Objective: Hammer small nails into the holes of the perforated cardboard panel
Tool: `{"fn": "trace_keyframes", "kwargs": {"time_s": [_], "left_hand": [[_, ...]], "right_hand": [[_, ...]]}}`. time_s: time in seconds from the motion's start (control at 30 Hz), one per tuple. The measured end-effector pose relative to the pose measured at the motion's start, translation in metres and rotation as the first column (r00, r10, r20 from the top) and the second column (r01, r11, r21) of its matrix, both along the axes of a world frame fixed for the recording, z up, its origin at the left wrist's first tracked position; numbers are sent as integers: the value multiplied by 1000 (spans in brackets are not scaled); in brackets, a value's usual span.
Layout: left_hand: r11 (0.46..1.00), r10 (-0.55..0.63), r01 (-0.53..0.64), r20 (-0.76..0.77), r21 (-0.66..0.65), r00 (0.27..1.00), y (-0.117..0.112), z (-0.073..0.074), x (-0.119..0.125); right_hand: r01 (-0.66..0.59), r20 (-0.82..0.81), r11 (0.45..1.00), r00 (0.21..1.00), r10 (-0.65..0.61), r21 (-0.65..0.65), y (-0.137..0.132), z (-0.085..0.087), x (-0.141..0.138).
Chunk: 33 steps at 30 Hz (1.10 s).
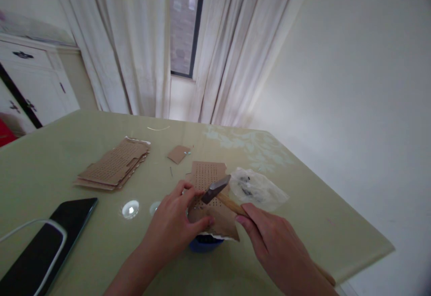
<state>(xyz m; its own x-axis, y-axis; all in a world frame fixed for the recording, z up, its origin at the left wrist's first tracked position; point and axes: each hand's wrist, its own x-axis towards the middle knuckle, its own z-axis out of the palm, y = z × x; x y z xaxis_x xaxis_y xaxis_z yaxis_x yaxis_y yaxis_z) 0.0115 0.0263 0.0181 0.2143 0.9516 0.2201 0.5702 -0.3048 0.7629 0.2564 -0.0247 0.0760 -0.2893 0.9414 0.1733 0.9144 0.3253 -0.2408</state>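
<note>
My right hand (269, 237) grips the wooden handle of a small hammer (217, 189), whose dark metal head hovers over a perforated piece of cardboard (208, 177). My left hand (178, 222) rests on the near part of that cardboard, thumb and fingers pinched together by the hammer head; what they pinch is too small to make out. The cardboard lies over a blue round object (204, 243) that peeks out beneath its near edge.
A stack of perforated cardboard pieces (114, 165) lies to the left, a small cardboard scrap (178, 153) behind. A clear plastic bag (257, 188) with small dark items sits right of the hammer. A dark tablet (43, 242) with a white cable lies near left. The table's right edge (363, 260) is close.
</note>
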Motion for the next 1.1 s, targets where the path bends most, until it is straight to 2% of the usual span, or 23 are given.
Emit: {"fn": "trace_keyframes", "kwargs": {"time_s": [0.17,0.3,0.37,0.47,0.53,0.6,0.7,0.8,0.9,1.0,1.1], "left_hand": [[1000,2,-2,18,-16,1000,-1,1,2],[999,5,-1,90,-39,996,3,1,-1],[996,80,-75,126,-41,989,7,-1,-6],[960,279,-278,158,-27,947,16,-8,-14],[925,379,-364,197,-109,904,22,-16,-18],[905,398,-334,249,-262,883,27,-23,-19],[891,349,-196,341,-410,873,30,-29,-19],[886,331,-141,389,-442,859,30,-27,-18],[878,344,-113,449,-466,824,27,-21,-19],[867,358,-41,565,-496,744,21,-16,-18],[848,394,9,642,-529,658,14,-12,-15]], "right_hand": [[-23,0,995,1000,23,-101,1,-3,0],[15,-267,991,962,-50,-130,15,-1,3],[23,-459,983,882,-107,-185,28,-1,5],[-41,-721,936,650,-241,-350,54,-10,4],[-73,-791,915,532,-301,-397,71,-20,2],[-77,-815,912,484,-319,-403,85,-31,-1],[-83,-821,903,457,-342,-422,97,-49,-2],[-95,-817,881,429,-384,-464,97,-66,-1],[-136,-813,845,384,-437,-518,91,-75,2],[-188,-823,817,303,-480,-546,84,-76,3],[-249,-843,805,187,-505,-538,80,-73,2]]}}
